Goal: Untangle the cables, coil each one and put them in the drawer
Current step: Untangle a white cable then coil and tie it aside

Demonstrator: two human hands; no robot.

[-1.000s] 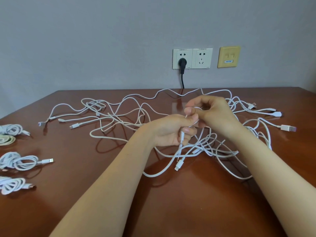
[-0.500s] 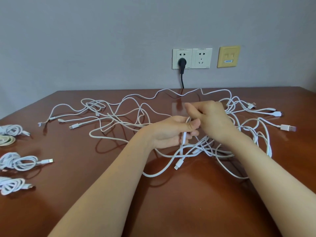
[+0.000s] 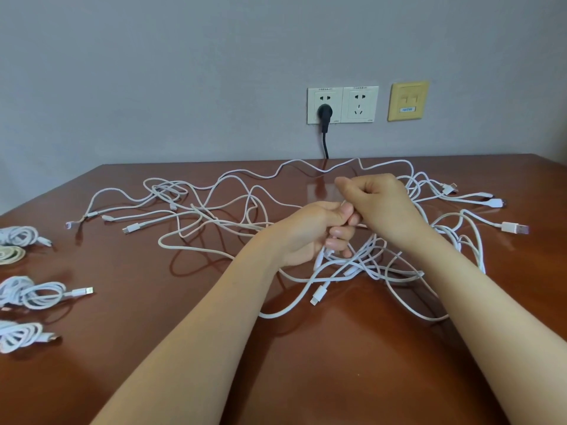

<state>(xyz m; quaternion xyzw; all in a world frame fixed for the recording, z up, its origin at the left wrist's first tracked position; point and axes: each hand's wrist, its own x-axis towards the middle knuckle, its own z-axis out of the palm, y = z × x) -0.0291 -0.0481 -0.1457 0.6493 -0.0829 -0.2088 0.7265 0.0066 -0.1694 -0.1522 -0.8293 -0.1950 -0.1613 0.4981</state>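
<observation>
Tangle of loose white cables [image 3: 214, 210] spread over the middle and right of the brown wooden table [image 3: 337, 378]; coiled white cable bundles [image 3: 33, 294] in a column along its left edge. On the wall behind: white double socket plate [image 3: 359, 104], black plug [image 3: 324, 113] in its left outlet, yellow square wall plate [image 3: 407, 101] just right.

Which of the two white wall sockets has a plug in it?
The left socket: a black plug sits in its lower holes, while the right socket holds nothing.
</observation>
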